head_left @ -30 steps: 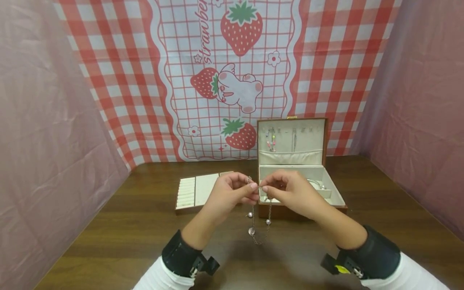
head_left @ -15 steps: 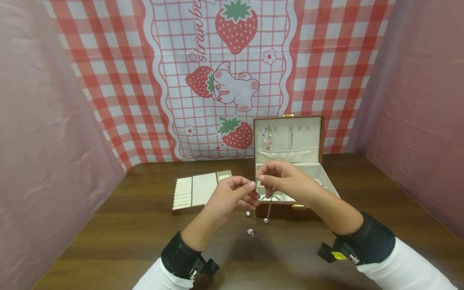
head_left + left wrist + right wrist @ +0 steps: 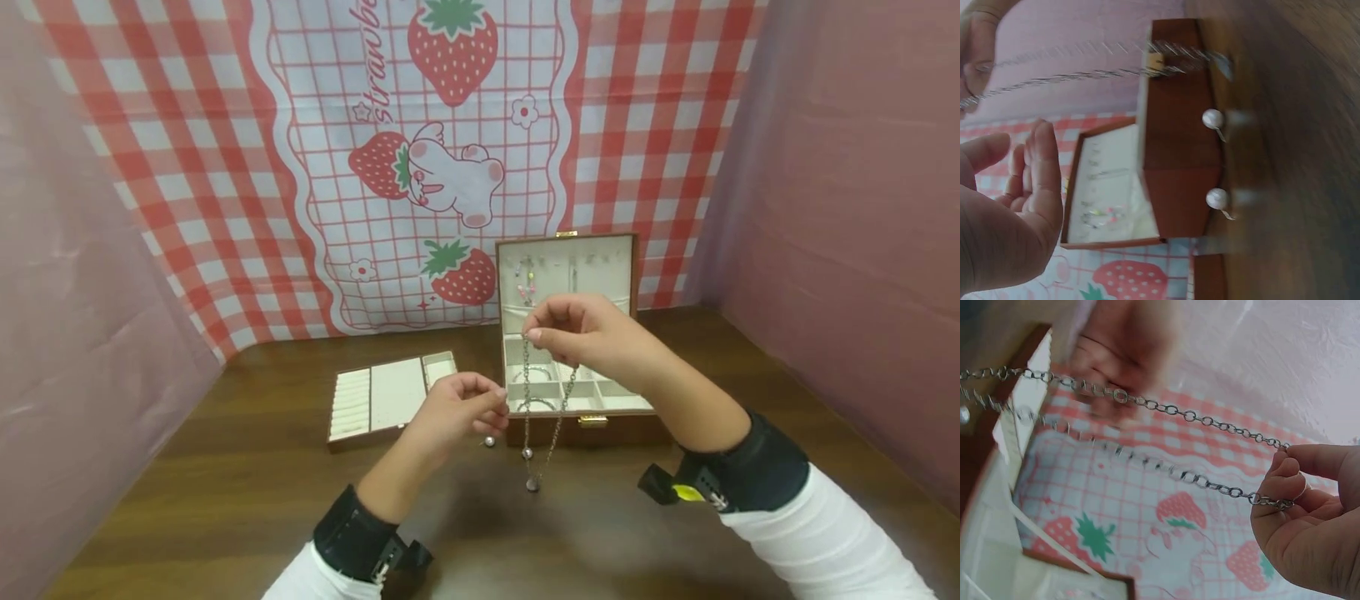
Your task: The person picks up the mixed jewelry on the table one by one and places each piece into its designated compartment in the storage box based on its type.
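Observation:
From my right hand (image 3: 592,337) hangs a silver chain necklace (image 3: 1208,422), pinched between thumb and fingertips at one strand and caught by the lower fingers at the other. Its round pendant (image 3: 532,484) dangles lowest, in front of the jewelry box (image 3: 555,431). My left hand (image 3: 461,412) is lower and to the left, with nothing in it. In the left wrist view its thumb stands apart from its loosely bent fingers. Two pearl earrings, one nearer the box's gold clasp (image 3: 1212,119) and another farther along (image 3: 1216,199), lie on the table by the box's front.
The box's lid (image 3: 600,283) is raised, with a colorful beaded bracelet (image 3: 525,283) hanging inside. Bracelets (image 3: 536,406) lie in the divided compartments. A ring tray (image 3: 397,392) lies left of the box. A checked strawberry cloth (image 3: 330,250) covers the back.
Both hands were together at the chain's ends. They have parted: my right hand rose with the necklace, and my left hand let go and dropped slightly left. The head view shifted.

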A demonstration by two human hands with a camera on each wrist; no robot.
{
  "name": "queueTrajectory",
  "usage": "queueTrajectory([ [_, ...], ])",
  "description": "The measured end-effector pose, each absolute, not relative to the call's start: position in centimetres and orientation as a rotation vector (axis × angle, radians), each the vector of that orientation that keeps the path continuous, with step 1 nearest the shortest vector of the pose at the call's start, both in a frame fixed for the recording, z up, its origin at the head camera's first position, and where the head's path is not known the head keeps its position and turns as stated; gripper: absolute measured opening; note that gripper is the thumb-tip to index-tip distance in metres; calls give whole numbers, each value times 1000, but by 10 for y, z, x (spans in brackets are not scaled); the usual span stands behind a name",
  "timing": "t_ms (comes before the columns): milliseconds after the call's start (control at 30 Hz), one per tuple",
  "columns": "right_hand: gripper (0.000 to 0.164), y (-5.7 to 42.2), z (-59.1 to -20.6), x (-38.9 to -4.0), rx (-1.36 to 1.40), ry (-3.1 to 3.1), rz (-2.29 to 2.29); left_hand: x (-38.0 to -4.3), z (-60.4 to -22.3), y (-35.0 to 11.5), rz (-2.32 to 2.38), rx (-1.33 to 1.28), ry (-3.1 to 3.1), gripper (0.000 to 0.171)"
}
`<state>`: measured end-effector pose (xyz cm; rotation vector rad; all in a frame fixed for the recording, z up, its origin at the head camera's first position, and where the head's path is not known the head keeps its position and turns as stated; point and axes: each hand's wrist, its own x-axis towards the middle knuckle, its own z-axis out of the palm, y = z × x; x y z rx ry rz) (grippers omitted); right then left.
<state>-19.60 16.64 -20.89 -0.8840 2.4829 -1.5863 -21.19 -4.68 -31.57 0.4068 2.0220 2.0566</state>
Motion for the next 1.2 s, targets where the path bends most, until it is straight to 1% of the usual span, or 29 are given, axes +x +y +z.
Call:
queueTrajectory([
  [133, 16, 176, -193, -195, -885, 2570, -1561, -223, -326, -48, 1993, 311, 2087, 16],
  [233, 17, 185, -181, -194, -901, 2646, -1528, -230, -334, -49, 1962, 274, 2111, 19],
  [467, 18, 199, -158, -204, -899, 2794, -1463, -244, -346, -48, 1924, 268, 2117, 33],
  [600, 18, 209, -145, -214, -862, 2883, -1410, -249, -351, -41, 1893, 286, 2100, 45],
  [767, 24, 220, -131, -228, -829, 2983, -1305, -253, -354, -30, 1862, 286, 2125, 55],
  [967, 29, 225, -123, -251, -788, 3005, -1237, -259, -359, -25, 1819, 221, 2198, 58],
  [1200, 36, 236, -123, -281, -678, 3035, -1156, -263, -359, -24, 1841, 161, 2188, 58],
])
